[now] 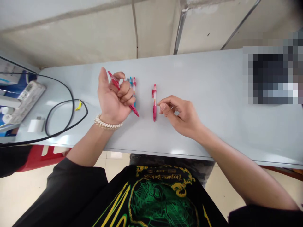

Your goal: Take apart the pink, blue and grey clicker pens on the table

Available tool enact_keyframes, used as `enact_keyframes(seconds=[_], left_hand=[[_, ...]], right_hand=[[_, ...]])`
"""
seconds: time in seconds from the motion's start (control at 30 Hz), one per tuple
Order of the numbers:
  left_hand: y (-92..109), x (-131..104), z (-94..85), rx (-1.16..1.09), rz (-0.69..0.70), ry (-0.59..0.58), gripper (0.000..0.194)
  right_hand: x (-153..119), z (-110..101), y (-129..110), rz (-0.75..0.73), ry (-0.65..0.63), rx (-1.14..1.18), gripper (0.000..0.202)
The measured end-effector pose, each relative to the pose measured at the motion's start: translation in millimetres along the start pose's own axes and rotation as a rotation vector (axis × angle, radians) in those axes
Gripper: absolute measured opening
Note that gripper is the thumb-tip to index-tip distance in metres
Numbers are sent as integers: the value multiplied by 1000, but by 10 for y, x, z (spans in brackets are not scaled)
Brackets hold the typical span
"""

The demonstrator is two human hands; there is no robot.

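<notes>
My left hand (115, 97) is turned palm up over the table, its fingers curled round a pink pen (134, 110) that slants down to the right. Partly hidden behind those fingers, a pink-tipped pen (134, 82) and a blue-tipped pen (130, 80) lie side by side, with a darker tip just left of them. Another pink and white pen (154, 102) lies upright in the view on the table, between my hands. Just right of it is my right hand (178, 113), thumb and forefinger close together near the pen; whether they hold anything cannot be made out.
Black cable loops (67, 101) with a yellow tie (78, 105) lie on the left of the grey table (213, 82). A white charger (36, 125) and a power strip (26, 101) are further left. A red stool (44, 156) stands below the table edge. The far right is pixelated.
</notes>
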State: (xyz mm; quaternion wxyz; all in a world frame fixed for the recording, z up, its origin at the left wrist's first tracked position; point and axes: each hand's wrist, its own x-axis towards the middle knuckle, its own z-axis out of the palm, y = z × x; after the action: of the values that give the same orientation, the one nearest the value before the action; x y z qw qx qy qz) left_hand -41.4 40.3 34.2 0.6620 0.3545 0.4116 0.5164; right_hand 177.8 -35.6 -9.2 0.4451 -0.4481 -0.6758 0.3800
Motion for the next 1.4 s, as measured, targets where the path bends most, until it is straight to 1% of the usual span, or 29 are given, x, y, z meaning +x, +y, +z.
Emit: enact_keyframes(seconds=[0.07, 0.17, 0.23, 0.33, 0.4, 0.43, 0.47, 0.5, 0.53, 0.6, 0.63, 0.67, 0.7, 0.73, 0.77, 0.83, 0.87, 0.93, 1.0, 1.07, 1.1, 1.2, 1.27, 1.3, 1.37, 1.4], left_hand=[[57, 9, -35, -10, -15, 2, 50], [112, 10, -85, -14, -24, -8, 48], [141, 4, -119, 16, 14, -7, 46], [211, -1, -182, 34, 128, -13, 39], [286, 16, -234, 73, 149, -8, 36], [324, 36, -264, 104, 151, 3, 38], [356, 64, -296, 140, 149, 19, 41], [377, 102, -332, 181, 140, 34, 45], [381, 148, -374, 224, 145, 69, 47], [331, 255, -482, 352, 160, 156, 44], [281, 308, -547, 436, 200, 236, 43], [222, 355, -617, 552, 223, 263, 46], [161, 393, -688, 663, 261, 253, 51], [106, 419, -756, 730, 269, 186, 53], [63, 433, -816, 751, 285, 122, 54], [26, 430, -898, 731, 302, 6, 48], [29, 421, -919, 723, 297, -15, 45], [54, 406, -932, 751, 260, 18, 43], [69, 418, -933, 804, 233, 99, 44], [51, 459, -947, 838, 259, 151, 41], [33, 483, -958, 836, 293, 151, 39], [-16, 524, -965, 779, 441, 70, 34], [-21, 491, -898, 802, 546, 54, 30], [-18, 455, -836, 846, 599, 84, 28], [-18, 354, -668, 951, 625, 116, 27], [-29, 296, -570, 915, 614, 89, 26]], right_hand=[[-5, 8, 4, -25, -27, -16, 36], [-12, 16, 5, -39, -42, -43, 32], [-12, 13, 8, -42, -34, -69, 30], [-4, 3, 28, -81, -17, -100, 28], [-2, 0, 55, -133, -5, -156, 24], [-4, 1, 71, -165, -3, -203, 19], [-8, 3, 88, -200, -5, -259, 16], [-13, 8, 104, -234, -14, -325, 18], [-19, 16, 119, -263, -32, -399, 26], [-31, 42, 145, -296, -92, -556, 43], [-36, 59, 155, -298, -126, -631, 46], [-38, 78, 163, -293, -155, -696, 46], [-38, 98, 171, -288, -175, -744, 43], [-36, 117, 177, -287, -187, -776, 40], [-33, 135, 182, -287, -192, -797, 37], [-22, 161, 188, -295, -195, -816, 35], [-16, 167, 189, -300, -201, -822, 35], [-5, 167, 184, -310, -221, -836, 35], [3, 151, 172, -330, -248, -867, 33], [7, 128, 160, -352, -278, -909, 32], [8, 116, 156, -358, -291, -928, 33], [9, 87, 160, -361, -310, -939, 36], [10, 72, 172, -370, -304, -883, 37], [11, 66, 177, -379, -298, -834, 38], [11, 50, 178, -395, -281, -718, 40], [11, 42, 172, -410, -268, -659, 40]])
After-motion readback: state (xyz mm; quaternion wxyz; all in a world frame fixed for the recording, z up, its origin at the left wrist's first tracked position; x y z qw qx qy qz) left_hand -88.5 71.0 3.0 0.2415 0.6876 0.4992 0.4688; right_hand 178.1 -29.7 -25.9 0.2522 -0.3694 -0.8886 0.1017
